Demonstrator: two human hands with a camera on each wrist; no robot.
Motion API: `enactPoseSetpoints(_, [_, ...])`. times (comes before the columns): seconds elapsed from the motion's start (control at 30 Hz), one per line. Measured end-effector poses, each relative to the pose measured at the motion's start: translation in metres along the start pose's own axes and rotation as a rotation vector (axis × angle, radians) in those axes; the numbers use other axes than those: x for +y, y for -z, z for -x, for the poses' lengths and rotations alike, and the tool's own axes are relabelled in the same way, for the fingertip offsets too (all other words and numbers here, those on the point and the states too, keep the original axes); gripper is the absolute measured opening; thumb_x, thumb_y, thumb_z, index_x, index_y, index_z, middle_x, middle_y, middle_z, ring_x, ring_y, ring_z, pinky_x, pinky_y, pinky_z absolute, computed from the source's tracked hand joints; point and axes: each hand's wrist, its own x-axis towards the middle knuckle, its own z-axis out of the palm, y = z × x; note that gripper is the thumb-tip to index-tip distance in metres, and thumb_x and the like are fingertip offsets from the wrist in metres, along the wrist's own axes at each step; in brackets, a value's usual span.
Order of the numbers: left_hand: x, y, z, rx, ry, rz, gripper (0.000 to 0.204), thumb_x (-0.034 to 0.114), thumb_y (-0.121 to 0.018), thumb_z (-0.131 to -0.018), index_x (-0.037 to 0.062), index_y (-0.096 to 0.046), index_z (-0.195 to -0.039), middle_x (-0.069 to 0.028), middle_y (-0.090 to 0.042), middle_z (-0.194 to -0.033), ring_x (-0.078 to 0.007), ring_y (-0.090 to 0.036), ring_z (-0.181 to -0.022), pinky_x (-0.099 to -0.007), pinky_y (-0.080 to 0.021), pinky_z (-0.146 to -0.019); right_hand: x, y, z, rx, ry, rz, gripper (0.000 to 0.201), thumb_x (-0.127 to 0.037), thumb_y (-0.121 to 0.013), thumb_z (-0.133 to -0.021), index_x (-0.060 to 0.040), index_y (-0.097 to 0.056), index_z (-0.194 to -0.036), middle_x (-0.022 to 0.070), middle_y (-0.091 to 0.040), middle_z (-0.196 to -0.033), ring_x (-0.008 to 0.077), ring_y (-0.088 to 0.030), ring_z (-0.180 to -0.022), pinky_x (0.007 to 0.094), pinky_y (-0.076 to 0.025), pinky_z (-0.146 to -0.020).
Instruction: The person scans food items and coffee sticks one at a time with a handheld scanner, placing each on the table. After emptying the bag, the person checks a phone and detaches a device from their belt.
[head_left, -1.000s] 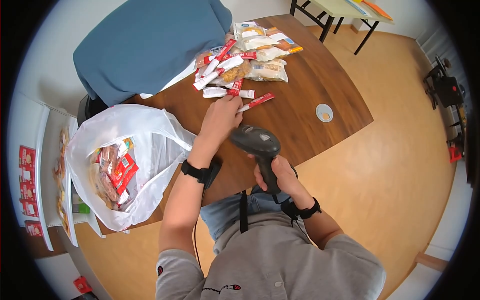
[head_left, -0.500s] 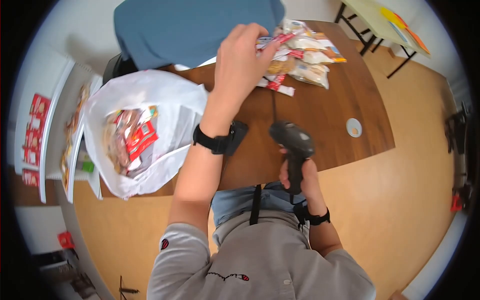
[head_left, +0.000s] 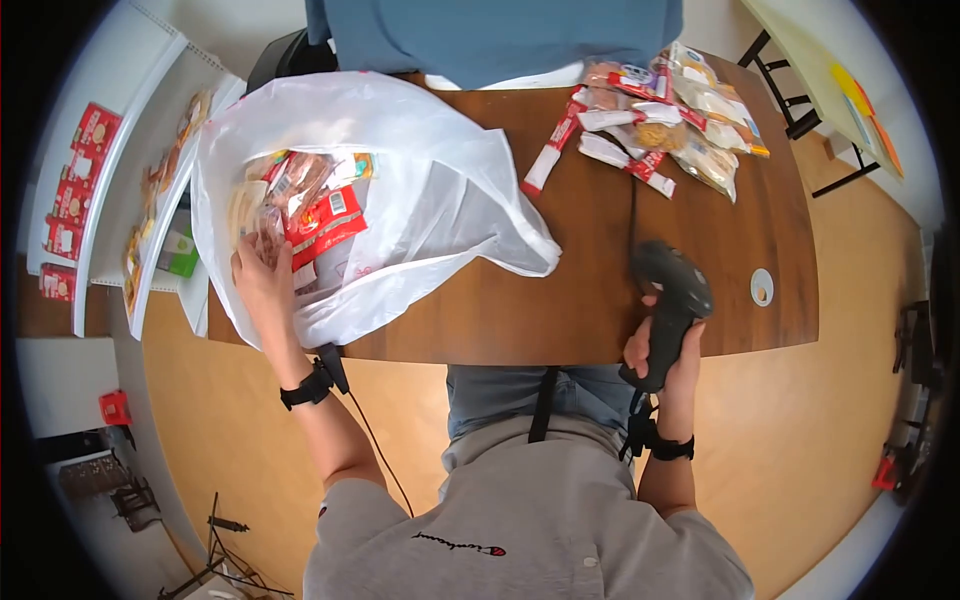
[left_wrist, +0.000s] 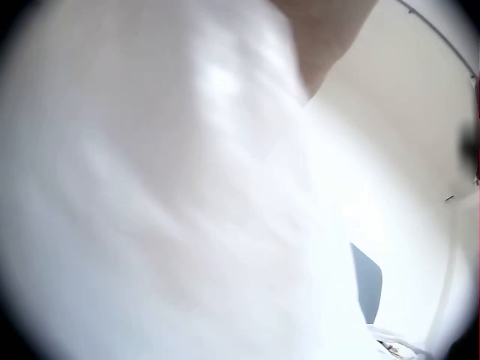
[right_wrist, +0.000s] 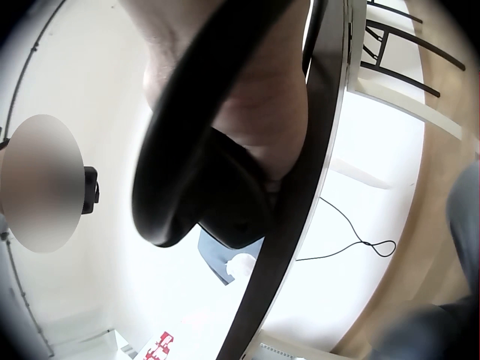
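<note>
In the head view my left hand reaches inside a white plastic bag. Its thumb and fingers are on either side of a clear-wrapped snack; I cannot tell whether they pinch it. A red packet with a barcode lies just right of them. My right hand grips a black handheld barcode scanner by its handle, upright over the table's front edge. White bag plastic fills most of the left wrist view, blurred.
Several wrapped snacks and red-and-white stick packets are heaped at the back right of the wooden table. One stick packet lies left of the heap. Blue cloth hangs behind. Shelves stand left.
My left hand has left the heap of stick packets and moved left into the bag. A stick packet now lies left of the heap. The right hand still holds the scanner.
</note>
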Motion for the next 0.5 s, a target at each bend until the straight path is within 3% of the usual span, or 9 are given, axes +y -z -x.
enactPoseSetpoints(0.07, [-0.009, -0.002, 0.002, -0.062, -0.065, -0.087, 0.050, 0.014, -0.075, -0.079, -0.0019, -0.053, -0.122, -0.0235, -0.063, -0.112, -0.0428, -0.058, -0.103, -0.0472, -0.047, -0.090, -0.001, -0.001, -0.002, 0.019, -0.017, -0.009, 0.078, -0.068, -0.025, -0.097, -0.0001, -0.044, -0.130, 0.0065, -0.051, -0.064, 0.0134, -0.045, -0.042, 0.0274, -0.037, -0.048])
enactPoseSetpoints(0.17, [-0.002, -0.001, -0.001, -0.079, -0.050, -0.128, 0.058, 0.014, -0.076, -0.078, -0.0018, -0.049, -0.127, -0.0249, -0.064, -0.110, -0.0431, -0.056, -0.106, -0.0482, -0.045, -0.092, -0.004, -0.003, -0.002, 0.055, -0.019, -0.049, 0.079, -0.068, -0.023, -0.097, 0.0000, -0.042, -0.131, 0.0064, -0.051, -0.064, 0.0139, -0.045, -0.044, 0.0289, -0.038, -0.050])
enactPoseSetpoints(0.3, [-0.017, -0.006, -0.010, -0.118, -0.044, -0.102, 0.054, 0.012, -0.075, -0.078, -0.0024, -0.051, -0.125, -0.0242, -0.065, -0.108, -0.0407, -0.061, -0.098, -0.0450, -0.049, -0.088, -0.003, -0.008, -0.001, 0.097, 0.021, -0.043, 0.079, -0.068, -0.023, -0.097, 0.0004, -0.043, -0.131, 0.0061, -0.051, -0.064, 0.0133, -0.044, -0.044, 0.0284, -0.037, -0.050])
enactPoseSetpoints(0.4, [-0.032, -0.005, -0.018, -0.162, 0.197, 0.151, 0.044, 0.014, -0.071, -0.083, -0.0016, -0.055, -0.121, -0.0146, -0.067, -0.101, -0.0233, -0.066, -0.084, -0.0344, -0.053, -0.072, -0.001, -0.011, 0.001, 0.126, 0.069, -0.068, 0.079, -0.068, -0.023, -0.097, 0.0007, -0.043, -0.132, 0.0058, -0.050, -0.064, 0.0127, -0.043, -0.044, 0.0279, -0.036, -0.049])
enactPoseSetpoints(0.47, [-0.052, 0.005, -0.024, -0.330, 0.324, 0.783, 0.032, 0.008, -0.062, -0.090, 0.0007, -0.056, -0.120, -0.0150, -0.067, -0.103, -0.0226, -0.067, -0.091, -0.0312, -0.054, -0.075, -0.001, -0.013, 0.001, 0.147, 0.052, -0.078, 0.079, -0.067, -0.023, -0.098, 0.0010, -0.044, -0.132, 0.0057, -0.049, -0.064, 0.0126, -0.043, -0.044, 0.0278, -0.036, -0.050])
enactPoseSetpoints(0.5, [-0.031, 0.012, -0.025, -0.288, 0.398, 1.085, 0.028, 0.010, -0.059, -0.095, 0.0032, -0.054, -0.121, -0.0142, -0.065, -0.106, -0.0248, -0.067, -0.094, -0.0333, -0.058, -0.073, 0.000, -0.016, 0.000, 0.161, 0.064, -0.081, 0.077, -0.065, -0.021, -0.099, 0.0000, -0.044, -0.133, 0.0049, -0.049, -0.064, 0.0117, -0.042, -0.042, 0.0276, -0.035, -0.049])
